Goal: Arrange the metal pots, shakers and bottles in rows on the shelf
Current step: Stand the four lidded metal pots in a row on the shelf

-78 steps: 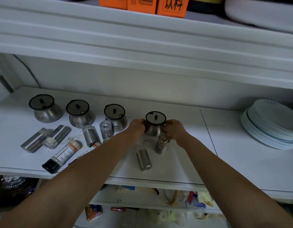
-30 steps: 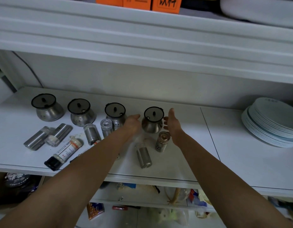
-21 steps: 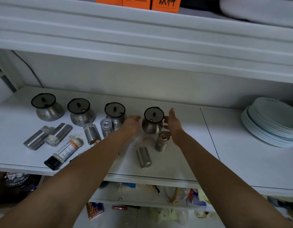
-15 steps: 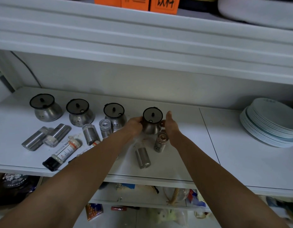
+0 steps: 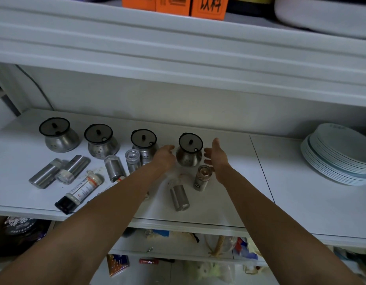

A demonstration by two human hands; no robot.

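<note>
White shelf (image 5: 301, 202) on which four lidded metal pots (image 5: 58, 138) are lined along the back, with shakers (image 5: 114, 168) and bottles (image 5: 83, 188) scattered in front. The rightmost pot (image 5: 189, 157) is flanked by the left hand (image 5: 164, 158) and right hand (image 5: 217, 157), each grip held apart, clasping nothing.

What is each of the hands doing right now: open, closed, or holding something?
Left hand: open, holding nothing, beside the rightmost metal pot.
Right hand: open, fingers straight, holding nothing, on the pot's other side.

Brushed-metal pots (image 5: 188, 159) w/ dark lids, shiny metal shakers (image 5: 179, 197), matt white shelf (image 5: 229, 194) — glossy plates (image 5: 340, 157)
</note>
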